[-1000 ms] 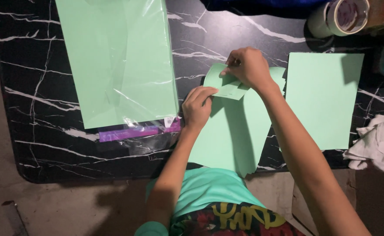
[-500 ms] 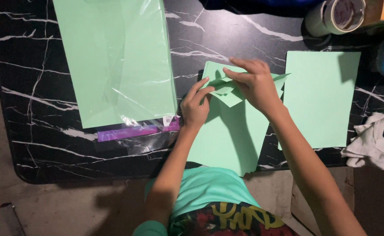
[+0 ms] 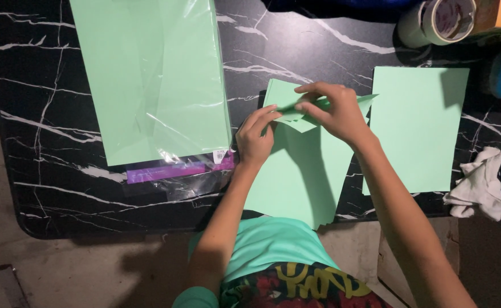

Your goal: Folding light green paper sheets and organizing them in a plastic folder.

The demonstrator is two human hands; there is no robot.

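Note:
A light green paper sheet (image 3: 296, 171) lies on the black marble table (image 3: 51, 114), its top part folded down into a flap (image 3: 287, 105). My left hand (image 3: 256, 137) presses the sheet's left side near the fold, fingertips on the paper. Above the sheet, my right hand (image 3: 333, 111) pinches the folded flap between thumb and fingers. Both hands touch the same sheet.
A clear plastic pack of green paper (image 3: 153, 74) with a purple label lies at the left. Another green sheet (image 3: 416, 128) lies at the right. Tape rolls (image 3: 438, 20) stand at the back right. A crumpled white cloth (image 3: 478, 185) sits at the right table edge.
My right hand has brought the top of the sheet down toward me into a fold. My left hand has slid up to the fold line.

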